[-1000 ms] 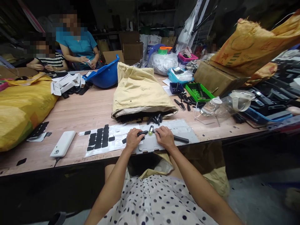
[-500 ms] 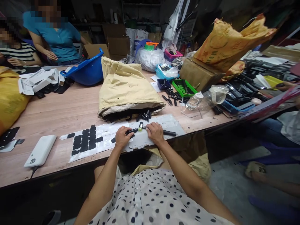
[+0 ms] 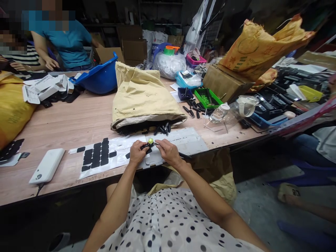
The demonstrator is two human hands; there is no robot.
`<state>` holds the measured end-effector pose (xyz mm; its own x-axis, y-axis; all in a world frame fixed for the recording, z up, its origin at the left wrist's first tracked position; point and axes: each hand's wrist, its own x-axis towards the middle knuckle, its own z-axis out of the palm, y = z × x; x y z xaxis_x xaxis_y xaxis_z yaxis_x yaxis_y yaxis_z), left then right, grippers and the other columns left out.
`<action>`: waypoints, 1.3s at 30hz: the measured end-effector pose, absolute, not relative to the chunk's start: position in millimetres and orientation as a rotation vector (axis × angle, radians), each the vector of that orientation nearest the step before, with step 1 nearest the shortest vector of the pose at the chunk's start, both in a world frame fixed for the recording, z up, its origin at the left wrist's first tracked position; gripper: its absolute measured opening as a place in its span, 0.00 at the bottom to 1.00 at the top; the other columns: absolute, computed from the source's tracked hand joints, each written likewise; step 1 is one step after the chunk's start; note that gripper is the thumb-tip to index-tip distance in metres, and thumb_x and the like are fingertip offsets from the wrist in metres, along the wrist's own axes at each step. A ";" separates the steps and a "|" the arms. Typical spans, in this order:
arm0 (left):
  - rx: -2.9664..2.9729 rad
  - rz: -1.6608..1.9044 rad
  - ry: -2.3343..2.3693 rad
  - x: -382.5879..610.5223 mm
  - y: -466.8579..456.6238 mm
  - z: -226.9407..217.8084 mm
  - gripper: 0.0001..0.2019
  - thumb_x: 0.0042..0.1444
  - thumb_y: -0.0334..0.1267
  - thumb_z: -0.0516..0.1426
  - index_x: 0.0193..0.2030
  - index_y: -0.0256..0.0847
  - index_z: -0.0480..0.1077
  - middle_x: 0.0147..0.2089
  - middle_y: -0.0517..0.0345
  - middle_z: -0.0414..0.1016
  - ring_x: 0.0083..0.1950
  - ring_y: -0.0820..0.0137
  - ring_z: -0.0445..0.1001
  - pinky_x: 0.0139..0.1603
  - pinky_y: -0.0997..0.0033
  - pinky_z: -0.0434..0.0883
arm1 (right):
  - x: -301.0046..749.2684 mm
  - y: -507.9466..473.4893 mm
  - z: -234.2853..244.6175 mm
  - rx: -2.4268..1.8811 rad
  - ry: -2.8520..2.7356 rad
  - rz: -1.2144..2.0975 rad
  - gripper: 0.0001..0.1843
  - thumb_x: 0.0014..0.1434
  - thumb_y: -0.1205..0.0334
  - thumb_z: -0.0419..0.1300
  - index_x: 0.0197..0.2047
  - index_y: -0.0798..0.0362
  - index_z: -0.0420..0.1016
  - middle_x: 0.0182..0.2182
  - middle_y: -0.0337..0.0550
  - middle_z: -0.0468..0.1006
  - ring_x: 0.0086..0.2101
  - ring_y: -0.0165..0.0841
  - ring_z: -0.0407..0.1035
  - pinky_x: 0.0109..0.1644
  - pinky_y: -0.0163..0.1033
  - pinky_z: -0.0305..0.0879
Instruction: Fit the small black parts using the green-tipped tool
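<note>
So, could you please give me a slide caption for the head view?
Left hand and right hand pinch a black part with a yellow-green cap over a grey sheet, before a beige sack.

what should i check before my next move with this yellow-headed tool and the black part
1. The left hand holds the black part on the grey plate: ok.
2. The right hand grips the yellow-headed tool: ok.
3. Tool head lined up on the part: cannot tell, too small.
4. The left fingers away from the head: not ok, they sit right beside it.
5. The loose black pieces by the sack lie apart from both hands: ok.
</note>
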<state>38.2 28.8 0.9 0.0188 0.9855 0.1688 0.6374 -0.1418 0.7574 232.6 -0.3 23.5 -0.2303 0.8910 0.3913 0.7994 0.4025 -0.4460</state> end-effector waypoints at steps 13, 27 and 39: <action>1.870 1.017 1.706 42.4 28.7 -2.0 0.09 0.52 0.30 0.61 0.35 0.48 0.80 0.36 0.57 0.73 0.45 0.60 0.72 0.50 0.58 0.73 | 224.1 2.1 28.9 -1.463 -2.104 0.133 0.20 0.71 0.66 0.52 0.58 0.43 0.79 0.41 0.43 0.79 0.40 0.32 0.75 0.44 0.31 0.68; 1.854 1.069 1.680 40.9 30.6 -4.6 0.09 0.49 0.30 0.61 0.34 0.48 0.79 0.34 0.58 0.73 0.45 0.60 0.71 0.50 0.57 0.72 | 228.4 6.3 27.9 -1.561 -2.094 0.140 0.19 0.70 0.64 0.54 0.57 0.41 0.80 0.39 0.41 0.79 0.38 0.32 0.74 0.38 0.31 0.65; 1.954 0.998 1.694 39.7 30.0 -2.2 0.08 0.45 0.34 0.67 0.35 0.46 0.78 0.35 0.57 0.73 0.43 0.59 0.71 0.49 0.56 0.71 | 252.4 25.1 16.0 -1.604 -2.108 0.054 0.15 0.69 0.64 0.56 0.52 0.43 0.81 0.39 0.43 0.79 0.40 0.35 0.71 0.41 0.35 0.63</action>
<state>39.7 30.0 -2.2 0.0275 0.9625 0.2699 0.7025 -0.2106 0.6797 252.4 25.1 16.0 -0.1917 0.9157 0.3530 0.8964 0.3099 -0.3170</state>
